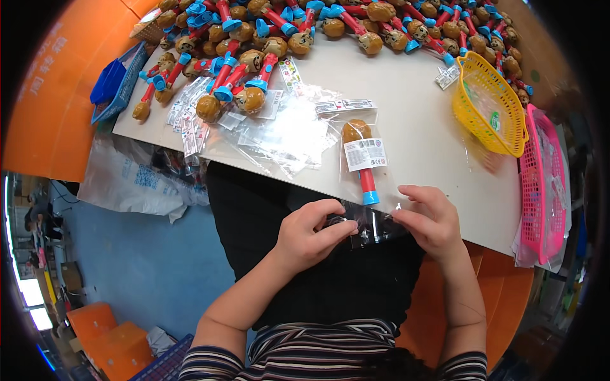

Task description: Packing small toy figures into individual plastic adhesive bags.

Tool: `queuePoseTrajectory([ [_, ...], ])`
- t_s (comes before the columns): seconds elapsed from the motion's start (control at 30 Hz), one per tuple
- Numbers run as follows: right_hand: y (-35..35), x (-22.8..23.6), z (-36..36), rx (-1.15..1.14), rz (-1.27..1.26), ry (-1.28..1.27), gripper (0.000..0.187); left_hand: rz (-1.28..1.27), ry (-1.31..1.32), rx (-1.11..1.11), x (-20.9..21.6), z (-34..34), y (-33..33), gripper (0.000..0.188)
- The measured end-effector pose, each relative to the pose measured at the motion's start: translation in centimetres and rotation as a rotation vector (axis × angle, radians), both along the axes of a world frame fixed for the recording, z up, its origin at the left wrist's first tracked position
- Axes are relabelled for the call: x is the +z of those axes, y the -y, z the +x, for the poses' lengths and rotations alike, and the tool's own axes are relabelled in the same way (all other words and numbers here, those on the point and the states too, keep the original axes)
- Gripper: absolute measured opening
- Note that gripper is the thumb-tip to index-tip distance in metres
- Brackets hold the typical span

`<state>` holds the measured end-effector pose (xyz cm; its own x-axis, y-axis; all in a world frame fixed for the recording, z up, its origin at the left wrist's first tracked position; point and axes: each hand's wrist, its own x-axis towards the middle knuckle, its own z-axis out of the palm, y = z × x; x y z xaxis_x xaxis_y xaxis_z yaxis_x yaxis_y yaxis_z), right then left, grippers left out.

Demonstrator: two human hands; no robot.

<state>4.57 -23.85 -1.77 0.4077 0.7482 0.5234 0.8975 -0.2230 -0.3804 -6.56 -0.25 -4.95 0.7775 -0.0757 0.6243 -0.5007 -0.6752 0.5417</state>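
Note:
A clear plastic bag (pixel 389 190) lies over the table's front edge with its lower end hanging above my lap. Inside it is a toy with a brown-haired head (pixel 356 129), a red handle (pixel 366 178) and a blue end (pixel 370 197). A white printed label (pixel 365 155) covers the middle of the toy. My left hand (pixel 309 236) pinches the bag's lower left side between thumb and forefinger. Opposite it, my right hand (pixel 434 220) has its thumb and fingertips on the bag's lower right side.
Many similar toys (pixel 370 43) are heaped along the far side of the white table (pixel 406 95). Flat clear bags (pixel 289 140) lie left of centre. A yellow basket (pixel 489 105) and a pink basket (pixel 542 184) stand at the right, a blue basket (pixel 121 86) at the left.

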Motion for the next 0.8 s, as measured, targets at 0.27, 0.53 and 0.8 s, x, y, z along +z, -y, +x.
queuePoseTrajectory([
  [0.27, -0.2, 0.9, -0.6, -0.038, -0.036, -0.438, 0.013, -0.389, -0.308, -0.008, 0.5, -1.1, 0.3, 0.013],
  [0.53, -0.7, 2.8, -0.9, -0.197, -0.015, -1.216, 0.009, -0.882, -0.662, -0.03, 1.0, -2.0, 1.1, 0.004],
  [0.8, -0.1, 2.3, -1.0, -0.256, 0.066, -1.46, 0.01, -1.195, -0.833, -0.103, 0.8, -1.8, 1.4, 0.008],
])
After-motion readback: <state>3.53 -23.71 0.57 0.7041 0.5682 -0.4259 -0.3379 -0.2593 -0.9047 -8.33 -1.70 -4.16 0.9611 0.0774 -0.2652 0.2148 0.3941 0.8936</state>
